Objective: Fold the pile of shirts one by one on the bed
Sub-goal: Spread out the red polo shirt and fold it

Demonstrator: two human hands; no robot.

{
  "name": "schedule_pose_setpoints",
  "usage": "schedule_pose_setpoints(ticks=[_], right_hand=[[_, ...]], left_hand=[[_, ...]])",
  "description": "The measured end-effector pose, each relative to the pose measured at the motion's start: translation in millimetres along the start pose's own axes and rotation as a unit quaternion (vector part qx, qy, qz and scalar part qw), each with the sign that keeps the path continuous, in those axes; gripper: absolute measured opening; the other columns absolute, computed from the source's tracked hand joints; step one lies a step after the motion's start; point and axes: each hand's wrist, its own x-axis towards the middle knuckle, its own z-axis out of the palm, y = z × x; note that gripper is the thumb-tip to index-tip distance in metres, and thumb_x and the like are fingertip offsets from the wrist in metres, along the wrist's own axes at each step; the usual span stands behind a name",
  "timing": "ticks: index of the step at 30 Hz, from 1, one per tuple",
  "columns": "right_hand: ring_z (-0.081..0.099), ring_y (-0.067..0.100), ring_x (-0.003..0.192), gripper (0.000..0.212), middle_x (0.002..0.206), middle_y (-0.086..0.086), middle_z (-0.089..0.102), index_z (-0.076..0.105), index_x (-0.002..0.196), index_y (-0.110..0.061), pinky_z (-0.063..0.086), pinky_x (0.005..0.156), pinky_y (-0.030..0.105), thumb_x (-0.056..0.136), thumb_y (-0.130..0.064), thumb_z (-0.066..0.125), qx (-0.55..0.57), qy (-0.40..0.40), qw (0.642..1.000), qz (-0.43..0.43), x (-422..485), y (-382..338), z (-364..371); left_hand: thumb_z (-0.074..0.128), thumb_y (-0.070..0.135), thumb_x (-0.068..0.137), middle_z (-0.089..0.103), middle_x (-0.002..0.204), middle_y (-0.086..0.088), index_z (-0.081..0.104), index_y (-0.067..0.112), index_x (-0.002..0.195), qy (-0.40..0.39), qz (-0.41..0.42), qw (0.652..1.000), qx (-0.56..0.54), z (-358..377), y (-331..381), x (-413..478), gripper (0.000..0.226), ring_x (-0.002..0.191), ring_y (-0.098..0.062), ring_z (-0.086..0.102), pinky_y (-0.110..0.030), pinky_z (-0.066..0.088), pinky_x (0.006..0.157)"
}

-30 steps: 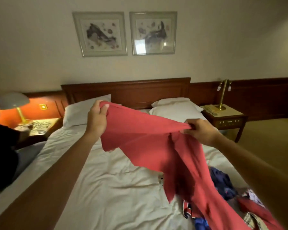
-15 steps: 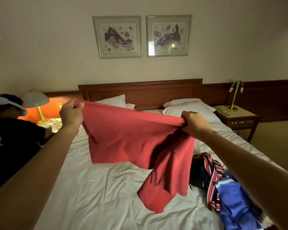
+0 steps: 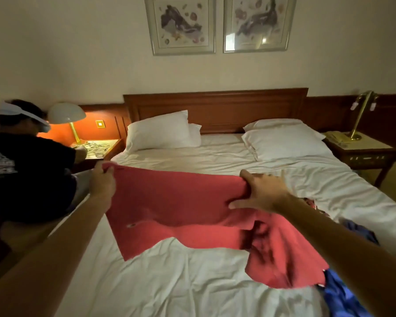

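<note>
Red shirt between left grip, right grip

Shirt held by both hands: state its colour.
The shirt is plain red, seen best in the head view.

Both hands grip red shirt spread over bed.

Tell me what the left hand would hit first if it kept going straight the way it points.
The left hand would probably meet the left pillow first, crossing bare sheet; depth is unclear.
</note>
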Motion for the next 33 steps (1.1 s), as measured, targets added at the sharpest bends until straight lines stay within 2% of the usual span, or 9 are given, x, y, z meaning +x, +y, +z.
schedule_pose_setpoints(ticks=[5,9,12,14,17,21,27,29,33], right_hand=[[0.06,0.031,0.106,0.062,0.12,0.001,0.048,0.042,0.127,-0.028,0.045,0.084,0.039,0.081,-0.062,0.063,-0.037,-0.069,0.997,-0.018,-13,3,164],[0.031,0.026,0.14,0.08,0.155,0.001,0.023,0.022,0.15,-0.047,0.028,0.112,0.046,0.081,-0.077,0.049,0.002,-0.147,0.989,0.005,-71,1,328],[0.006,0.022,0.152,0.084,0.166,-0.002,0.002,0.012,0.152,-0.052,0.01,0.12,0.046,0.079,-0.085,0.037,-0.015,-0.189,0.982,0.024,-120,7,420],[0.003,0.021,0.153,0.076,0.167,-0.001,0.001,0.013,0.153,-0.051,0.008,0.12,0.042,0.086,-0.079,0.037,-0.02,-0.15,0.988,0.042,-134,15,445],[0.033,0.027,0.143,0.052,0.158,0.003,0.033,0.044,0.145,-0.039,0.03,0.111,0.04,0.095,-0.052,0.051,-0.012,-0.049,0.998,0.032,-138,19,445],[0.066,0.033,0.093,0.013,0.105,0.005,0.068,0.061,0.109,-0.02,0.049,0.07,0.04,0.096,-0.022,0.056,0.088,0.098,0.99,0.059,-137,9,408],[0.063,0.035,0.083,0.03,0.082,0.008,0.067,0.047,0.099,-0.024,0.038,0.06,0.036,0.093,-0.051,0.059,0.101,0.176,0.979,0.014,-122,-25,283],[0.063,0.03,0.08,0.05,0.08,-0.001,0.064,0.041,0.096,-0.028,0.044,0.061,0.037,0.08,-0.07,0.062,0.035,0.149,0.988,-0.026,-122,-44,235],[0.062,0.03,0.087,0.046,0.085,0.002,0.065,0.053,0.097,-0.021,0.045,0.066,0.037,0.078,-0.059,0.071,0.009,0.157,0.987,-0.04,-125,-81,164]], left_hand=[[0.045,0.013,0.101,0.056,0.126,-0.023,0.057,0.01,0.126,-0.041,-0.003,0.985,0.17,28,-161,-24,0.028,0.116,-0.044,0.052,-0.048,0.042,0.099],[0.067,0.019,0.091,0.043,0.137,-0.019,0.059,0.018,0.134,-0.144,0.076,0.937,0.31,61,-304,-98,0.044,0.123,-0.042,0.046,-0.048,0.038,0.106],[0.065,0.058,0.083,0.047,0.14,-0.003,0.061,0.024,0.134,-0.386,0.194,0.849,0.306,76,-380,-163,0.062,0.129,-0.022,0.048,-0.037,0.034,0.113],[0.043,0.075,0.076,0.047,0.144,0.005,0.056,0.028,0.139,-0.438,0.233,0.797,0.343,81,-411,-179,0.08,0.132,-0.016,0.047,-0.037,0.033,0.113],[0.043,0.062,0.082,0.063,0.124,0.002,0.07,0.021,0.12,-0.358,0.297,0.817,0.339,86,-420,-176,0.062,0.112,-0.024,0.061,-0.043,0.046,0.094],[0.065,0.024,0.096,0.07,0.099,0.002,0.075,0.009,0.099,-0.291,0.327,0.862,0.256,79,-398,-167,0.018,0.091,-0.023,0.068,-0.036,0.051,0.082],[0.054,0.007,0.098,0.066,0.111,-0.013,0.061,0.005,0.11,-0.248,0.309,0.892,0.22,55,-304,-157,0.014,0.105,-0.031,0.061,-0.035,0.043,0.091],[0.056,0.015,0.095,0.061,0.114,-0.008,0.055,0.013,0.111,-0.226,0.326,0.884,0.249,43,-272,-157,0.016,0.111,-0.031,0.057,-0.04,0.04,0.095],[0.066,0.068,0.077,0.043,0.119,0.009,0.044,0.041,0.124,-0.274,0.305,0.882,0.232,19,-224,-185,0.058,0.116,-0.015,0.042,-0.038,0.033,0.101]])
